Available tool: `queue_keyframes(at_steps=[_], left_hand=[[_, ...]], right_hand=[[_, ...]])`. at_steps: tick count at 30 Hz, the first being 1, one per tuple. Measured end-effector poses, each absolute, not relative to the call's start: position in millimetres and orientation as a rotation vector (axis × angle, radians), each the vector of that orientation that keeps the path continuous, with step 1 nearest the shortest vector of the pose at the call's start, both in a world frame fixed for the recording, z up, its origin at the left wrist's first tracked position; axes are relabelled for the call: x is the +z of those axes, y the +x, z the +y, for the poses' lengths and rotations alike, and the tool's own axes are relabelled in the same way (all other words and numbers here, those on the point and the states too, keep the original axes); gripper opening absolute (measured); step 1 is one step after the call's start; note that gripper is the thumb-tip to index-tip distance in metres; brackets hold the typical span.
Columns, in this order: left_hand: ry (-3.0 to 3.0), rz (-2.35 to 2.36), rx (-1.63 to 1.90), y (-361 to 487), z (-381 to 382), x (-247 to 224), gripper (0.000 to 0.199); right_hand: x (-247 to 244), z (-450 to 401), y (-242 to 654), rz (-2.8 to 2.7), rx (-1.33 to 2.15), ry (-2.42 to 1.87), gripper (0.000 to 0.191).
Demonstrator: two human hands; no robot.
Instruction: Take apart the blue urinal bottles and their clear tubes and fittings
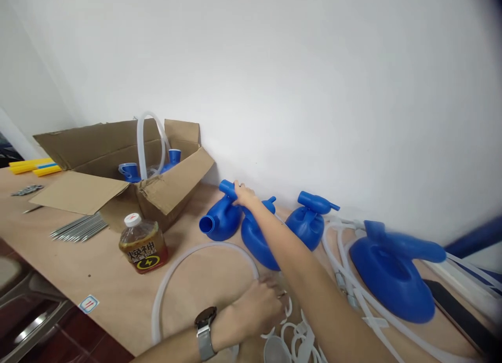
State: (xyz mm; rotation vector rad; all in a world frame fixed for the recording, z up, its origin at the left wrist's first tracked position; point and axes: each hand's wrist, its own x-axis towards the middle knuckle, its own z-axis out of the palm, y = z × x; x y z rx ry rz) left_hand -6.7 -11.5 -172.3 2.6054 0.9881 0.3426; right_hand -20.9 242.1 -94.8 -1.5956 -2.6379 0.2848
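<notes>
My right hand reaches across my left arm's side and is closed around the upper handle of a blue urinal bottle, whose round open mouth faces left. Just right of it stands a second blue urinal bottle, partly covered by my right forearm. My left hand, with a watch on the wrist, is low over the table with curled fingers; what they hold is hidden. A translucent tube arcs across the table and disappears at my left hand. White plastic caps with rings lie beside that hand.
An open cardboard box holds blue bottles and a tube. A drink bottle and metal rods are near it. More blue bottles, coiled tubes and a dark phone-like slab sit right. A white wall rises behind.
</notes>
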Motion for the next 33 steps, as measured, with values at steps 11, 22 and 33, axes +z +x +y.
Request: queue_keyframes(at_steps=[11,22,33], left_hand=[[2.678,2.130,0.587,-178.1,-78.9,-206.3,0.047],[2.460,2.397,0.753,-167.3,-60.4,-197.5,0.082],[2.235,2.254,0.570,-156.5,56.3,-146.2,0.036]], right_hand=[[-97.1,253.9,-16.2,-2.560,0.536,-1.599,0.098],[-88.5,281.5,-16.5,-2.437,0.863,-1.483,0.051],[-100.6,293.3,-20.6,-2.377,0.810,-1.377,0.061]])
